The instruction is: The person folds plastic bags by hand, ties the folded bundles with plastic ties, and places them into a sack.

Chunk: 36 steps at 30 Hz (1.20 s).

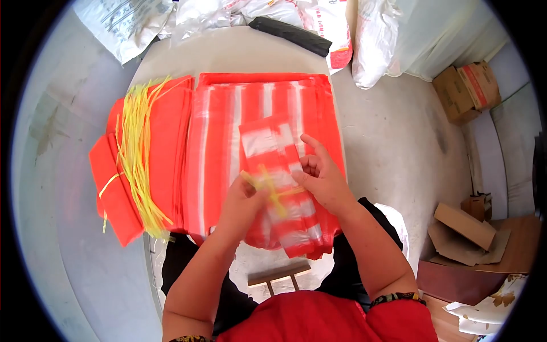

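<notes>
A folded red-and-white striped bundle, partly blurred, lies between my two hands above a large stack of striped plastic sheets. My left hand pinches a yellow tie at the bundle's left side. On the right, my right hand has its thumb on the bundle and its index finger raised, the other fingers curled around the edge. A bunch of yellow strips rests on plain red sheets at the left. Beside them a red folded bundle has a yellow tie around it.
A black roll lies at the table's far edge, near white bags. Cardboard boxes stand at the upper right, with an open carton at the lower right. A small wooden stool shows below the table.
</notes>
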### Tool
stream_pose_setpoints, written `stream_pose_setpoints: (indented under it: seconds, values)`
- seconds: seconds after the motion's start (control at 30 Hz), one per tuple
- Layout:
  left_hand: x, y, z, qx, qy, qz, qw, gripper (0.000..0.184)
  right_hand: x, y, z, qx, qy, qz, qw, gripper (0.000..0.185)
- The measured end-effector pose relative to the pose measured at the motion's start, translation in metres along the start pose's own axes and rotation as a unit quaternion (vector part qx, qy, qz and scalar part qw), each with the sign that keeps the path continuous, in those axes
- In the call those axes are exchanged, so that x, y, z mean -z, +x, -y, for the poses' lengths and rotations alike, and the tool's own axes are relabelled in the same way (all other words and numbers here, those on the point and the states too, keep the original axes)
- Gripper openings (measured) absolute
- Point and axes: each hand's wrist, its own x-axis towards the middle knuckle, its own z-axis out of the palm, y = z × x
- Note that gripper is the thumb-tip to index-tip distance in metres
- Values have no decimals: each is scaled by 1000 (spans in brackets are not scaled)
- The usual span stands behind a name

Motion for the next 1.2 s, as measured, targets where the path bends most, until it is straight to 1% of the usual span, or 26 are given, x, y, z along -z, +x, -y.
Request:
stream_pose_setpoints:
  seconds: [0.1,0.2,0.23,0.33,0.4,0.43,0.5,0.53,0.6,0.63,0.7,0.73,0.77,0.8,0.83,0.87,0.93,1.0,1.07,1.13,1.2]
  values:
    - [2,2,-11,84,-18,-9,996,30,4,6,-5,-16,62,-22,998,78]
    - [2,3,-5,50,-76,-20,996,28,2,11,-7,-49,108,-39,992,76]
    - [1,3,-7,57,-90,-20,994,27,1,11,-7,-63,120,-41,990,75]
    - [2,4,-9,70,-115,-12,991,27,1,1,4,-115,108,80,984,67]
    - [8,10,1,67,-112,4,991,28,3,1,-6,-86,73,89,990,63]
    - [7,9,1,64,-107,-12,992,28,4,1,-10,-71,55,93,992,60]
    - [2,7,-2,56,-95,-44,993,28,14,2,-6,-25,4,51,998,58]
    - [0,6,-2,25,-75,-36,996,31,18,2,0,-2,-22,30,999,57]
    - [-1,2,0,-38,-35,-22,998,37,20,-10,26,24,-122,-53,991,58]
    - [-3,0,0,-45,-56,18,997,42,19,-16,39,37,-171,-94,980,58]
    - [-8,-7,-2,-55,-95,100,989,52,7,-31,46,87,-157,-40,983,58]
    - [-11,-10,-1,-33,-152,110,982,55,2,-36,45,111,-149,-13,983,58]
    - [-14,-14,1,-9,-207,120,971,58,2,-38,37,121,-91,38,988,58]
    - [-18,-17,1,18,-262,129,956,61,4,-36,32,109,-94,35,989,57]
    - [-20,-20,-9,71,-192,91,975,58,7,-31,28,96,-98,32,990,56]
    - [-23,-18,-10,87,-158,69,981,57,10,-26,26,86,-104,29,990,56]
    - [-28,-15,-11,113,-92,26,989,55,21,-19,25,124,-215,-27,968,54]
    - [-29,-14,-11,125,-109,9,986,53,30,-17,26,89,-289,-42,952,53]
    - [-27,-12,-10,136,-130,1,982,51,36,-16,26,-21,-324,-16,946,55]
    - [-24,-8,-6,147,-155,3,977,50,36,-16,11,-38,-206,38,977,56]
    - [-25,-8,-4,159,-169,16,973,50,32,-20,0,-56,-66,76,993,57]
